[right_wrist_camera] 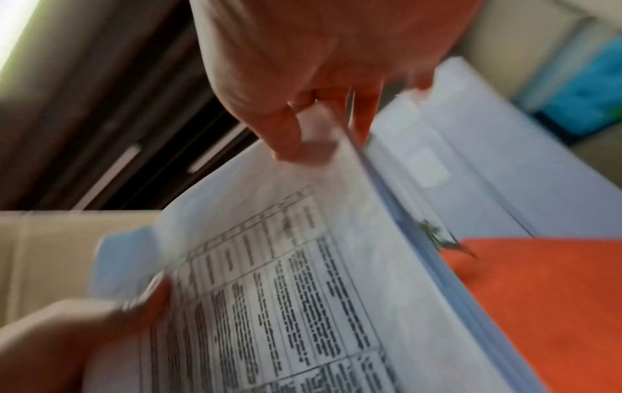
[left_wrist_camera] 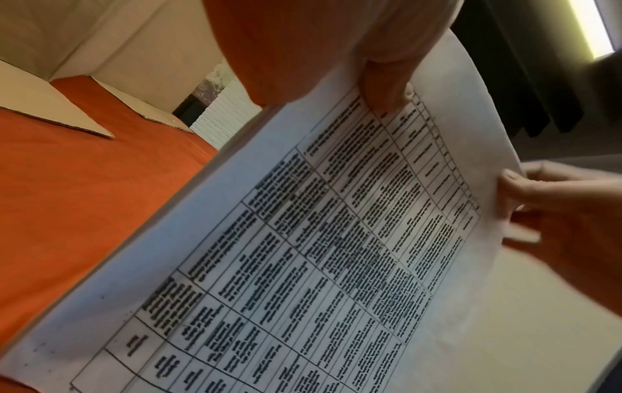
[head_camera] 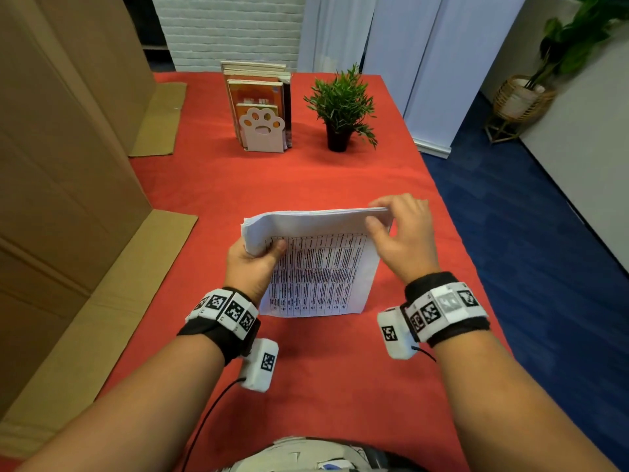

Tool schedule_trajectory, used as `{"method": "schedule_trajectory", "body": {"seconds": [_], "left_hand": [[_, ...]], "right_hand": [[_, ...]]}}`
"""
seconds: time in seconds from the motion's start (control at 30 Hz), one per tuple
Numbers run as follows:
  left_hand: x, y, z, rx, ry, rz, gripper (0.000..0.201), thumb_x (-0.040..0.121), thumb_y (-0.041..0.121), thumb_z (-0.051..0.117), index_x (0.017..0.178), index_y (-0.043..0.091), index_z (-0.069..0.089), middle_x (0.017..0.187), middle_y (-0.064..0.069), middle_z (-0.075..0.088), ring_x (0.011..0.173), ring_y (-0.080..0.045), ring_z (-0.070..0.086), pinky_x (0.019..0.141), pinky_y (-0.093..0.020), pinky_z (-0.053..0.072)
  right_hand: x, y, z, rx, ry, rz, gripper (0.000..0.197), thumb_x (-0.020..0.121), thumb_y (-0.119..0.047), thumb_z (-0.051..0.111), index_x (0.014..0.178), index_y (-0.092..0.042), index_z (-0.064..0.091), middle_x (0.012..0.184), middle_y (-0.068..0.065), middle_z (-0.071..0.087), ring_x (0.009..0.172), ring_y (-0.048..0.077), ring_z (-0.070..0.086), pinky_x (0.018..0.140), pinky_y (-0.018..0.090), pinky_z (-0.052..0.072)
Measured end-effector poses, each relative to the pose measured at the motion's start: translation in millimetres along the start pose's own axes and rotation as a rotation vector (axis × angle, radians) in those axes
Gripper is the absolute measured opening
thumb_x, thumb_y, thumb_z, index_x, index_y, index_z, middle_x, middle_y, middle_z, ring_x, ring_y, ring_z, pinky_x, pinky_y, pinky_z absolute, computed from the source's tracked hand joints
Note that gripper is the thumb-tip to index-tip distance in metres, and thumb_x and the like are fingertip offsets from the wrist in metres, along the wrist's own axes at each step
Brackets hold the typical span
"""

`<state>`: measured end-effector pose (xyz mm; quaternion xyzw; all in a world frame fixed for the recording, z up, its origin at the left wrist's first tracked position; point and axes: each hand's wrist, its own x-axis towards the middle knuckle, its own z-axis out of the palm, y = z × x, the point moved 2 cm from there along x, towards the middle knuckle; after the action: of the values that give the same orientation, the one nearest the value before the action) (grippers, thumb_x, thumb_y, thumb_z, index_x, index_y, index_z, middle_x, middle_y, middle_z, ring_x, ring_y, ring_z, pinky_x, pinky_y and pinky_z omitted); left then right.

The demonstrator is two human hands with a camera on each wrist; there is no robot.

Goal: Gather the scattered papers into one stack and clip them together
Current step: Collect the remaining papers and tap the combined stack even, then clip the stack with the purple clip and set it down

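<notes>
A: Where is the stack of white printed paper sheets (head_camera: 316, 264) located?

B: It is seen at the centre of the red-clothed table (head_camera: 211, 185), stood on its lower edge, with the printed table grid turned toward the wearer. The top edge is curled away, toward 12 o'clock.

A: Left hand (head_camera: 250, 267)?

B: The stack's upper left corner, at 9 o'clock of the sheets, is gripped; the thumb (left_wrist_camera: 387, 87) is pressed flat on the printed face, and the other fingers are hidden behind the paper.

A: Right hand (head_camera: 401, 233)?

B: The upper right corner, at 2 o'clock, is pinched: the thumb is laid on the front face and the fingers are curled over the top edge. The right wrist view is blurred, so finer detail cannot be told.

A: Surroundings?

B: A row of books behind a pale paw-shaped wooden bookend (head_camera: 262, 129) is noted at 12 o'clock, with a small green plant in a black pot (head_camera: 340, 110) just beside it at 1 o'clock. Brown cardboard panels (head_camera: 61, 165) are recorded along 9 o'clock.
</notes>
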<state>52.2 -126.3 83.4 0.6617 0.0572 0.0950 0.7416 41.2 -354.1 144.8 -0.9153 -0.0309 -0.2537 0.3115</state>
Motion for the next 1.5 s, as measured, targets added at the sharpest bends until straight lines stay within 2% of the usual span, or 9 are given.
{"method": "schedule_trajectory", "body": {"seconds": [0.13,0.33,0.53,0.67,0.83,1.0,1.13,1.3,1.5], "left_hand": [[-3,1,5,0.029,0.055,0.023,0.021,0.080,-0.002,0.067,0.077,0.019,0.063,0.074,0.005,0.063,0.059,0.007,0.058,0.069,-0.022,0.050],[-17,3,12,-0.008,0.090,0.118,0.029,0.080,0.002,0.069,0.093,0.027,0.063,0.080,0.016,0.070,0.078,0.004,0.064,0.077,-0.015,0.051],[-21,-18,-2,0.084,0.003,0.008,0.026,0.076,-0.004,0.070,0.090,0.016,0.066,0.074,0.018,0.073,0.076,0.006,0.067,0.074,-0.015,0.054],[-22,-31,-7,0.144,-0.030,-0.069,0.024,0.076,-0.007,0.069,0.093,0.009,0.064,0.085,0.008,0.067,0.071,0.011,0.065,0.068,-0.012,0.053],[-21,-26,-2,0.218,-0.048,-0.060,0.032,0.080,-0.005,0.065,0.079,0.027,0.062,0.080,0.014,0.067,0.069,0.012,0.063,0.067,-0.011,0.052],[-26,-37,3,0.287,-0.089,-0.236,0.024,0.083,0.002,0.064,0.104,0.015,0.062,0.087,0.005,0.064,0.080,-0.012,0.063,0.061,-0.020,0.049],[-39,-70,-3,0.492,-0.158,-0.389,0.033,0.083,0.005,0.064,0.116,0.002,0.058,0.092,-0.013,0.066,0.087,-0.034,0.065,0.069,-0.037,0.055],[-57,-105,-15,0.689,-0.213,-0.516,0.036,0.084,0.010,0.064,0.117,0.001,0.055,0.091,-0.019,0.066,0.084,-0.039,0.067,0.072,-0.049,0.058],[-53,-113,-16,0.713,-0.237,-0.539,0.036,0.083,0.008,0.067,0.115,-0.002,0.056,0.096,-0.018,0.066,0.088,-0.035,0.064,0.081,-0.044,0.054]], "right_hand": [[-17,12,20,0.792,-0.065,0.324,0.022,0.083,-0.014,0.053,0.099,-0.028,0.050,0.094,-0.005,0.057,0.091,0.013,0.054,0.089,0.038,0.045],[-48,1,34,0.530,0.143,0.250,0.019,0.089,-0.012,0.041,0.107,-0.007,0.045,0.087,-0.016,0.051,0.077,0.003,0.049,0.071,0.008,0.040],[-63,18,43,0.499,0.057,0.228,0.030,0.087,-0.005,0.040,0.115,0.007,0.041,0.091,-0.018,0.050,0.083,-0.024,0.050,0.073,-0.003,0.037],[-73,24,53,0.424,-0.005,0.257,0.032,0.090,-0.012,0.037,0.114,0.009,0.039,0.088,-0.010,0.054,0.079,-0.004,0.054,0.070,0.014,0.043],[-68,31,46,0.281,0.001,0.203,0.023,0.090,-0.015,0.037,0.101,0.003,0.044,0.078,0.020,0.062,0.065,0.034,0.060,0.054,0.043,0.050],[-73,49,41,0.162,-0.193,0.329,0.015,0.091,-0.011,0.043,0.098,0.000,0.050,0.083,0.017,0.062,0.075,0.030,0.058,0.063,0.033,0.039],[-103,96,33,-0.286,-0.492,0.475,0.024,0.089,-0.013,0.045,0.112,-0.010,0.055,0.115,0.014,0.057,0.106,0.033,0.056,0.086,0.037,0.045],[-143,147,-4,-0.715,-0.514,0.715,0.026,0.088,-0.021,0.048,0.114,-0.022,0.050,0.120,0.010,0.042,0.111,0.033,0.044,0.086,0.043,0.042],[-165,174,-16,-0.599,-0.537,0.857,0.022,0.089,-0.013,0.046,0.111,-0.013,0.050,0.117,0.016,0.037,0.099,0.039,0.051,0.079,0.041,0.046]]}}
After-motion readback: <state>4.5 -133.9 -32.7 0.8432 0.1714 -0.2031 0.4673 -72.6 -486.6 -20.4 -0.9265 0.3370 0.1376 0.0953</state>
